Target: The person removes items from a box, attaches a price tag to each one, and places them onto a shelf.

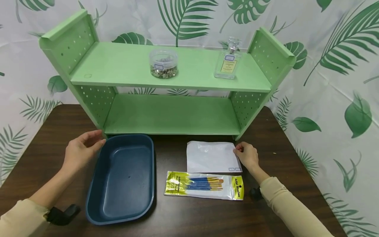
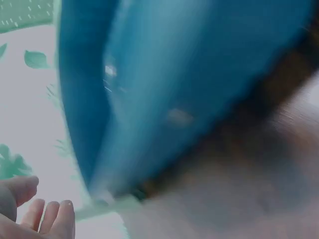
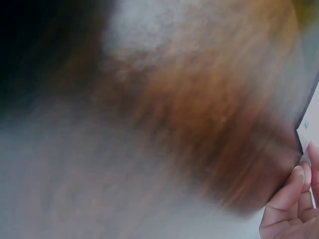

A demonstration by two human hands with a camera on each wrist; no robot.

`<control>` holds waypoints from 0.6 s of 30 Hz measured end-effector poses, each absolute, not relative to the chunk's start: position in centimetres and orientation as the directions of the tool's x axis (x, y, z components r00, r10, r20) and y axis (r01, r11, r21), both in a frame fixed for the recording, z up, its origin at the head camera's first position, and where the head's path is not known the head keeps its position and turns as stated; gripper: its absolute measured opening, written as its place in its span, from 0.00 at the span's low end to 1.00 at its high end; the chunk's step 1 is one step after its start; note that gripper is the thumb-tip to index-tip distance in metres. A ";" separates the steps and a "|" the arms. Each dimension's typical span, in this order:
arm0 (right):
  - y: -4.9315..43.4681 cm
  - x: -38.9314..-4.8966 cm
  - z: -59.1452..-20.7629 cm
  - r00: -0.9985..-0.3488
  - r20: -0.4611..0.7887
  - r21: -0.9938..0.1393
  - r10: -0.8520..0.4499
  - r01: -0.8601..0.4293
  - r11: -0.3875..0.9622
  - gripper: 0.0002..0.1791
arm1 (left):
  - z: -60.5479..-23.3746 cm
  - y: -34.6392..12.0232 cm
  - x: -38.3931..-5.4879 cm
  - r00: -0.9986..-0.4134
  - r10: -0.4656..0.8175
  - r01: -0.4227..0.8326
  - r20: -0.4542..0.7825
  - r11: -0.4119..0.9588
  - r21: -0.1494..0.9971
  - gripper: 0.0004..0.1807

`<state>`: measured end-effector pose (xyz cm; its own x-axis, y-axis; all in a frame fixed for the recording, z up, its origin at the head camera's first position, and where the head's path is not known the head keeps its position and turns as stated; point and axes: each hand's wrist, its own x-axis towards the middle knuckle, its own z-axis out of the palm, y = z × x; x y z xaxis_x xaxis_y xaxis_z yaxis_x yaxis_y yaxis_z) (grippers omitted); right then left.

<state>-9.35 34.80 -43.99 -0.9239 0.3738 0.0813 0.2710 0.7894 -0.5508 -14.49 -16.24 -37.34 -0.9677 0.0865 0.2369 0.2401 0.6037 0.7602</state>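
A flat white sheet (image 1: pixel 210 157), slightly rumpled along its top edge, lies on the table in the head view, with two small marks at its lower right corner. My right hand (image 1: pixel 248 156) pinches its right edge; the right wrist view shows thumb and fingertips together at the sheet's corner. Below it lies a clear pack of artist brushes (image 1: pixel 204 185) with yellow ends. My left hand (image 1: pixel 78 151) is beside the upper left corner of a dark blue tray (image 1: pixel 127 184). In the left wrist view its thumb and fingers are apart, with nothing between them.
A green two-tier shelf (image 1: pixel 171 113) stands behind the tray and sheet. On its upper board are a clear lidded jar (image 1: pixel 164 64) of small dark bits and a glass perfume bottle (image 1: pixel 227 62). A leaf-print cloth (image 1: pixel 334 108) hangs behind the brown table (image 1: pixel 284 171).
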 end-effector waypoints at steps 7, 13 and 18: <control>34.8 -9.3 -44.0 -0.923 0.084 -0.553 0.375 0.270 0.788 0.06 | -34.7 -9.8 -13.7 -0.948 0.284 0.261 0.140 0.452 0.853 0.23; 34.6 -9.3 -43.9 -0.922 0.080 -0.557 0.378 0.274 0.784 0.06 | -35.2 -3.9 -13.5 -0.906 0.423 0.179 -0.006 0.396 0.900 0.23; 34.6 -9.2 -43.9 -0.919 0.081 -0.556 0.386 0.280 0.783 0.06 | -36.7 0.1 -13.3 -0.872 0.472 0.090 -0.128 0.413 0.906 0.24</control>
<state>-9.18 34.60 -43.87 -0.9190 0.3858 0.0814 0.2795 0.7831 -0.5556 -13.34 0.07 -36.70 -0.8725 0.4716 -0.1278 0.0904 0.4128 0.9063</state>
